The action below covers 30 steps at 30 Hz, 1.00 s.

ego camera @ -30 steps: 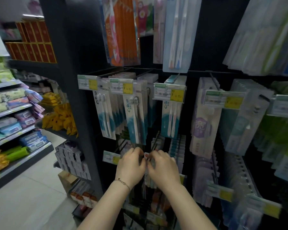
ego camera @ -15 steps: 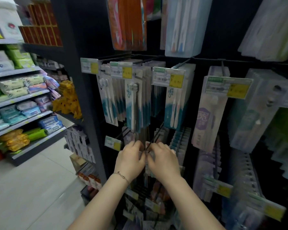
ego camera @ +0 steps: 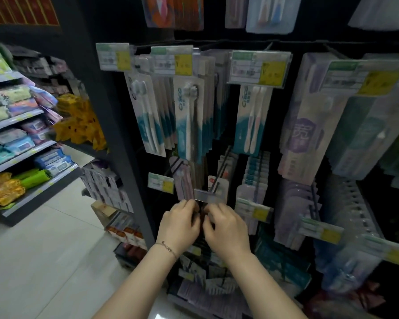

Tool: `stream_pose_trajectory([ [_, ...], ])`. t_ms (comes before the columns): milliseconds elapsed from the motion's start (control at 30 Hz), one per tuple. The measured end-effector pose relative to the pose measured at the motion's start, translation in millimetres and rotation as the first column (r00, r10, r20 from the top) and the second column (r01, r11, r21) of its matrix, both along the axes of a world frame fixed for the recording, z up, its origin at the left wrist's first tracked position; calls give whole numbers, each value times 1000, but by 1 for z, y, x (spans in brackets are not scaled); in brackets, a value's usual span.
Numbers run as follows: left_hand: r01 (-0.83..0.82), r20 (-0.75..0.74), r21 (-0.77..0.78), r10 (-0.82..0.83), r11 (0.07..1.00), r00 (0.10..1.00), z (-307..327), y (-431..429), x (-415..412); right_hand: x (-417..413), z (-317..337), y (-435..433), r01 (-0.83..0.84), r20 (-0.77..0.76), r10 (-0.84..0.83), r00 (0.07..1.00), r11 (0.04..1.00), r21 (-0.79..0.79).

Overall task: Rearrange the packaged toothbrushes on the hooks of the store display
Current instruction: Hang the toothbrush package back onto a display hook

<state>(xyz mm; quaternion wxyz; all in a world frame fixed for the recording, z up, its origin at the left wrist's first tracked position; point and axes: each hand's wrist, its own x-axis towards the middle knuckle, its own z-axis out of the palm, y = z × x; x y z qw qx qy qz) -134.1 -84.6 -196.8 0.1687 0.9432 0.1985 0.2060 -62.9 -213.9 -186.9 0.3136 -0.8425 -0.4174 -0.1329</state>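
Note:
My left hand [ego camera: 179,226] and my right hand [ego camera: 226,229] are pressed together just under the clear tag holder [ego camera: 206,196] at the tip of a middle-row hook [ego camera: 219,178]. Their fingers curl in on a narrow dark toothbrush pack [ego camera: 202,218], which they mostly hide. A white and red pack [ego camera: 221,184] hangs on that hook behind the tag. A lilac pack [ego camera: 182,183] hangs to the left of it. Above hang blue and white toothbrush packs [ego camera: 189,120] in tight rows.
A dark upright post [ego camera: 115,134] borders the display on the left. More packs [ego camera: 295,203] with yellow price tags [ego camera: 260,212] fill the hooks to the right and below. Aisle shelves with wipes [ego camera: 21,134] and a pale tiled floor [ego camera: 44,261] lie to the left.
The view has tilted down and drawn closer to the display. My hands stay pressed together and now sit a little below the hook's tag holder.

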Motion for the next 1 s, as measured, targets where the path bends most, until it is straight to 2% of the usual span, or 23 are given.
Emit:
stream_pose_trajectory([
  [433,113,-198,-25,-116,993,973,-36,72,-4,-18,-53,63,135,-78,-152,985,972,-194],
  [767,99,-355,-154,-149,983,923,-58,137,26,7,-63,118,231,-229,-277,933,951,-207],
  [900,30,-336,-362,-161,932,928,-68,154,45,24,-67,138,238,-336,-306,891,944,-229],
  [1000,-47,-239,-598,-122,800,963,-69,160,60,38,-70,155,256,-381,-315,869,946,-198],
])
